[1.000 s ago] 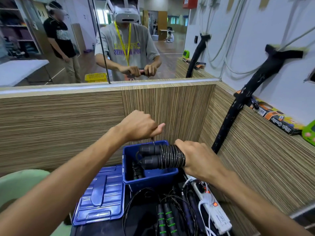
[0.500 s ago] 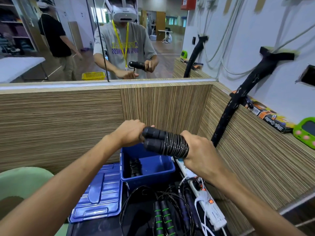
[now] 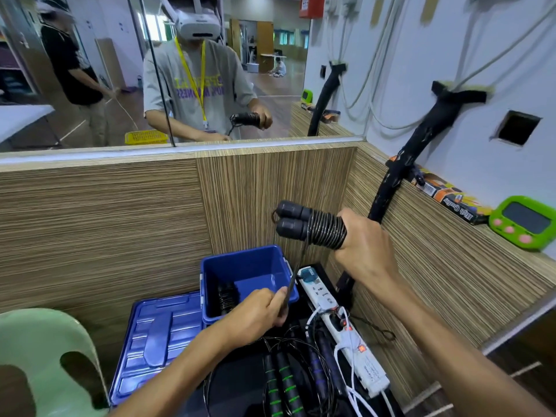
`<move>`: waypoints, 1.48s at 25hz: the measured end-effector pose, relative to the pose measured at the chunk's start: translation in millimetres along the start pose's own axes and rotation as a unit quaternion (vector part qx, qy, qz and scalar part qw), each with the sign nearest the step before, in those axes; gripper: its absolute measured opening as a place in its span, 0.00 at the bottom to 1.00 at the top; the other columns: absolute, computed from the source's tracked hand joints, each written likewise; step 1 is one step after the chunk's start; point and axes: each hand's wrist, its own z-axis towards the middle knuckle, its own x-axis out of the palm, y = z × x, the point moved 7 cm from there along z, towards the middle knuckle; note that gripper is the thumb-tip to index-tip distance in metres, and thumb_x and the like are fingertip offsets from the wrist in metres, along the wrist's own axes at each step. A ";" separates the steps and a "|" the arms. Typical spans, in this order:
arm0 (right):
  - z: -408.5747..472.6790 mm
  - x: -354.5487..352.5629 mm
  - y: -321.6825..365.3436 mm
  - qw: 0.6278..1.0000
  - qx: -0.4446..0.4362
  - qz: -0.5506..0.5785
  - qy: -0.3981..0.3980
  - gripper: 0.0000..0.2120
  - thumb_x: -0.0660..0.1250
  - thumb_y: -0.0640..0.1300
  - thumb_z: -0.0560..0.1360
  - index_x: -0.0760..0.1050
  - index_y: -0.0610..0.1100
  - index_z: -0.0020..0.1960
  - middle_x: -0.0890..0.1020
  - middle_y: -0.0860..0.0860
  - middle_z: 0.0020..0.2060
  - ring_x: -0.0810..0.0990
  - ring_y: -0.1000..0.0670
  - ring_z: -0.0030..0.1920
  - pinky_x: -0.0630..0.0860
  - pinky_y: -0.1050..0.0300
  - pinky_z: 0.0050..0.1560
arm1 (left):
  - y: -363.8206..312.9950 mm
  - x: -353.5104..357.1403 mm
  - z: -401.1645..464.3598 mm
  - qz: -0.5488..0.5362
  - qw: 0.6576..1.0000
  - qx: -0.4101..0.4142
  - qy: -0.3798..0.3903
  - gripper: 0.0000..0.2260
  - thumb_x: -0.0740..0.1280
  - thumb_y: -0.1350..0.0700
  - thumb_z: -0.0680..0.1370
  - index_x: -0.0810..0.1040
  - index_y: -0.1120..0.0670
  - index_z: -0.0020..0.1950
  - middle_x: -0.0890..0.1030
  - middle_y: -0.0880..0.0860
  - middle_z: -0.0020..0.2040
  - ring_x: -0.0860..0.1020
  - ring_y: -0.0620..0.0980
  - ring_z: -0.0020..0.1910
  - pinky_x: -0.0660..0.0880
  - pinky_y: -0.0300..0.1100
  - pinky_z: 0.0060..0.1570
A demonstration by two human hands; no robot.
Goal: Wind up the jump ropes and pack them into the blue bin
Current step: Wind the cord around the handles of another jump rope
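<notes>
**Rope half wound, both hands on it**

Wood-grain partition walls [image 3: 120,224] enclose the corner where the dark bench [image 3: 240,383] sits. A pale green chair [image 3: 39,350] stands at the lower left. A blue lid [image 3: 156,335] lies flat on the bench, touching the blue bin [image 3: 264,266] at its right edge. The bin stands upright and open against the back wall, with one coiled black rope [image 3: 226,297] already in its left part. A white power strip [image 3: 340,332] runs along the bench just right of the bin. Loose jump ropes [image 3: 285,383], some with green-striped handles, lie tangled in front of the bin.

The right hand [image 3: 365,251] is raised above and to the right of the bin, its fingers curled tight around the wound jump rope [image 3: 313,225], two black handles side by side with cord wrapped around them. The free cord [image 3: 296,273] drops from the bundle to the left hand [image 3: 255,316], which pinches it between thumb and fingers at the bin's front right corner.
</notes>
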 end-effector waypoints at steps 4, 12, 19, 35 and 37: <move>4.9 -0.3 -2.1 1.000 0.014 0.012 -0.004 0.11 0.69 0.34 0.70 0.72 0.45 0.48 0.75 0.53 0.35 0.76 0.48 0.34 0.74 0.54 0.35 | -10.1 -0.4 -15.6 -0.083 0.995 -0.007 0.049 0.23 0.50 0.50 0.84 0.61 0.53 0.29 0.60 0.51 0.25 0.56 0.47 0.24 0.55 0.39 0.26; 5.5 5.5 9.8 0.999 -0.007 0.036 0.004 0.12 0.69 0.34 0.70 0.72 0.46 0.49 0.76 0.53 0.35 0.78 0.48 0.36 0.80 0.49 0.39 | 3.7 -7.4 -26.3 -0.113 0.989 -0.053 0.084 0.23 0.49 0.52 0.83 0.63 0.51 0.28 0.59 0.47 0.23 0.56 0.46 0.23 0.55 0.41 0.26; -31.9 27.6 57.1 0.964 -0.202 0.123 0.122 0.16 0.69 0.32 0.66 0.69 0.49 0.43 0.76 0.56 0.33 0.77 0.55 0.33 0.73 0.59 0.32 | 31.1 -75.5 7.0 0.129 0.979 -0.024 -0.156 0.27 0.50 0.32 0.70 0.75 0.53 0.35 0.77 0.50 0.34 0.78 0.53 0.37 0.75 0.49 0.46; -56.4 50.2 34.9 0.978 -0.099 -0.084 0.163 0.19 0.64 0.36 0.73 0.66 0.45 0.63 0.78 0.47 0.46 0.81 0.40 0.48 0.69 0.50 0.39 | -122.3 -80.5 -1.2 0.602 0.768 0.099 -0.196 0.21 0.50 0.47 0.84 0.75 0.54 0.40 0.74 0.50 0.34 0.79 0.54 0.36 0.64 0.43 0.33; -52.0 48.7 27.8 0.981 -0.068 -0.092 0.155 0.15 0.63 0.36 0.74 0.67 0.44 0.59 0.78 0.47 0.46 0.82 0.40 0.48 0.69 0.51 0.38 | -116.6 -65.1 -5.9 0.571 0.793 0.079 -0.198 0.08 0.56 0.53 0.83 0.73 0.52 0.47 0.78 0.49 0.39 0.81 0.52 0.41 0.64 0.44 0.33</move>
